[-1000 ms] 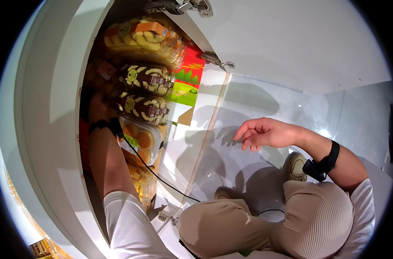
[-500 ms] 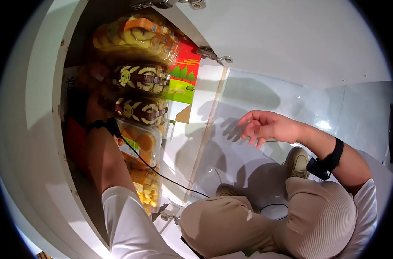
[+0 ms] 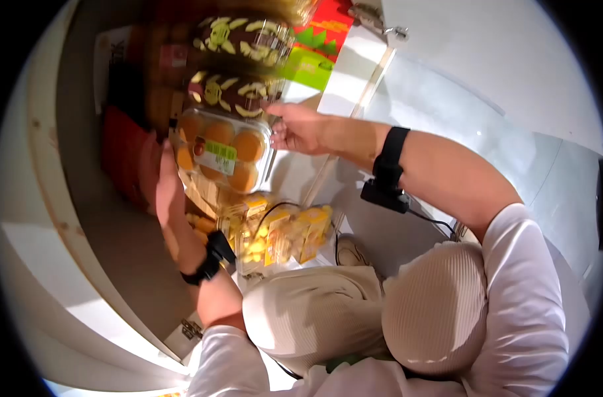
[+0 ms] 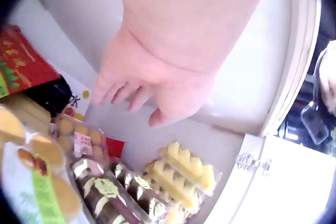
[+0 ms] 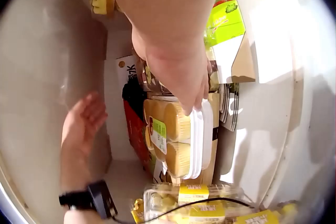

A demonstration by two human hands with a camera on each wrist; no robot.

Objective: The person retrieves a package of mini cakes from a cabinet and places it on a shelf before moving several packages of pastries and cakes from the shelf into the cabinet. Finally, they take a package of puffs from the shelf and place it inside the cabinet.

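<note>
In the head view, a clear box of round cakes (image 3: 225,149) stands in the cabinet beside packs of dark striped rolls (image 3: 238,96). My right hand (image 3: 301,129) is at the box's outer edge. The right wrist view shows fingertips of that hand (image 5: 181,74) touching the white rim of the cake box (image 5: 170,124); its thumb is unclear. Along the inner side, my left hand (image 3: 157,175) is blurred, near a red package (image 3: 123,149). The left wrist view shows the left hand (image 4: 157,79) with fingers spread apart, holding nothing.
Yellow-labelled clear packs (image 3: 281,231) lie near my knees. A red and green carton (image 3: 315,56) stands near the cabinet's opening. The cabinet door (image 3: 487,46) stands wide at the upper right. A black cable crosses the yellow-labelled packs (image 5: 205,211) in the right wrist view.
My right hand has moved left from above the floor to the cake box. My left hand has drawn back from deeper in the cabinet. The head view has shifted, showing more yellow-labelled packs.
</note>
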